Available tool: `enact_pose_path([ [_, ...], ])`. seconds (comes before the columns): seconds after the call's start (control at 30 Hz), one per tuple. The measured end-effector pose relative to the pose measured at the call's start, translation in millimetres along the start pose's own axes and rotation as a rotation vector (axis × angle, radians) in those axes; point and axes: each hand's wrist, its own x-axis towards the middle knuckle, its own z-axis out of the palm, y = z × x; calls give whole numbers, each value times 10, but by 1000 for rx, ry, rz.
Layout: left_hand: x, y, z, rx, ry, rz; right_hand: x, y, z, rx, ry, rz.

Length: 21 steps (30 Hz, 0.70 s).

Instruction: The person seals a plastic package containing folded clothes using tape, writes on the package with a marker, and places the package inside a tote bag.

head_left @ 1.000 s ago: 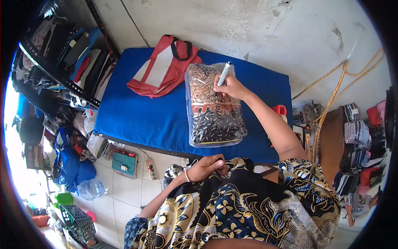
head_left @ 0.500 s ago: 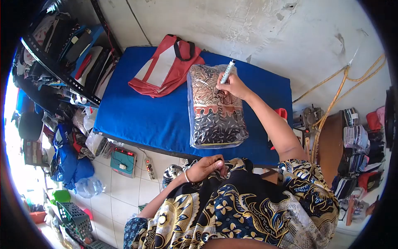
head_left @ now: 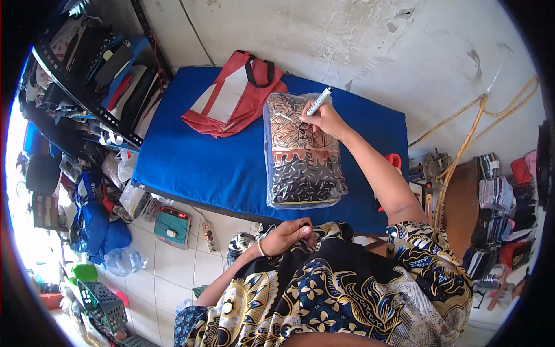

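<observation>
My right hand grips a white marker pen with a dark upper end. Its lower end meets the upper part of a clear plastic package. Folded cloth with brown, cream and black patterns fills this package, which lies on the blue-covered table. Dark handwritten-looking strokes run down the plastic below the hand. Near my lap, at the table's front edge, my left hand rests with curled fingers; whatever may be inside them is hidden.
Left of the package lies a red and white bag with a black handle. A red object shows beyond my right forearm. Loaded shelves stand at the left. On the floor are a teal device and a power strip.
The marker pen in my right hand tilts slightly more to the right, and the hand has shifted a little on the package. My left hand stays in place.
</observation>
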Motion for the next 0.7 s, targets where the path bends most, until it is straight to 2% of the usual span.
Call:
enact_pose_path([
  [0.13,-39,12,-5,-6,23,-14,35,40,-13,46,37,52],
  [0.2,-34,18,-4,-12,28,-9,47,50,-24,111,99,-12],
  [0.3,-31,25,-18,19,13,-5,72,66,-6,38,83,-11],
  [0.4,-36,33,-31,-36,12,58,96,91,-44,91,87,38],
  [0.47,-39,45,-7,-373,91,97,117,115,-23,95,96,12],
  [0.5,-38,48,-32,-374,89,95,113,100,-13,100,107,-12],
  [0.6,-2,132,-105,-125,353,135,91,12,-40,62,43,39],
  [0.63,13,169,-149,-125,351,133,63,-37,-21,63,45,40],
  [0.7,32,257,-266,290,568,147,-57,-157,52,312,41,-63],
])
